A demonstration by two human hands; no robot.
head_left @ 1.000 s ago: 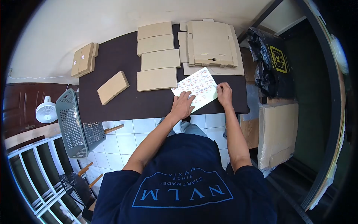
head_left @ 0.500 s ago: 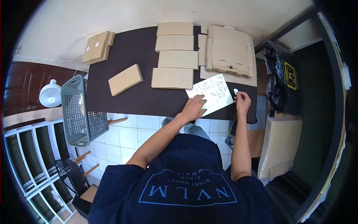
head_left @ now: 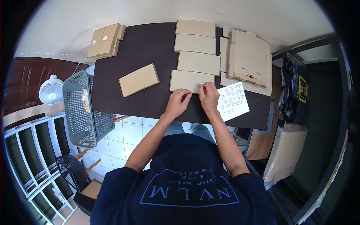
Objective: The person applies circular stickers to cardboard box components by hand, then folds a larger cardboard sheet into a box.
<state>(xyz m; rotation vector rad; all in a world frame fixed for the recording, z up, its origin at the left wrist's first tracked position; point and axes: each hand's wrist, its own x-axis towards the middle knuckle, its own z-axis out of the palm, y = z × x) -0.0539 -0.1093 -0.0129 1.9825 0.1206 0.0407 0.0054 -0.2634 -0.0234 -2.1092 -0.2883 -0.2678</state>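
My right hand (head_left: 210,98) pinches a small white sticker (head_left: 201,83) over the nearest box (head_left: 187,78) of the central row. My left hand (head_left: 177,103) is at the front edge of that box, thumb and fingers curled but apart, with nothing visible between them. Just right of my right hand, a white sticker sheet (head_left: 234,100) with rows of small printed round stickers lies on the dark table (head_left: 142,103). A single brown box (head_left: 139,80) lies at an angle, left of my hands.
Three more flat brown boxes (head_left: 198,62) extend behind the nearest one. Flattened cardboard (head_left: 249,56) is stacked at the back right. Boxes with round stickers (head_left: 107,40) stand at the back left. A grey-green basket (head_left: 77,112) and a white fan (head_left: 51,92) are left of the table.
My right hand has moved left from beside the sheet to the nearest central box, carrying the sticker. My left hand has left the sheet and moved left. The view has shifted.
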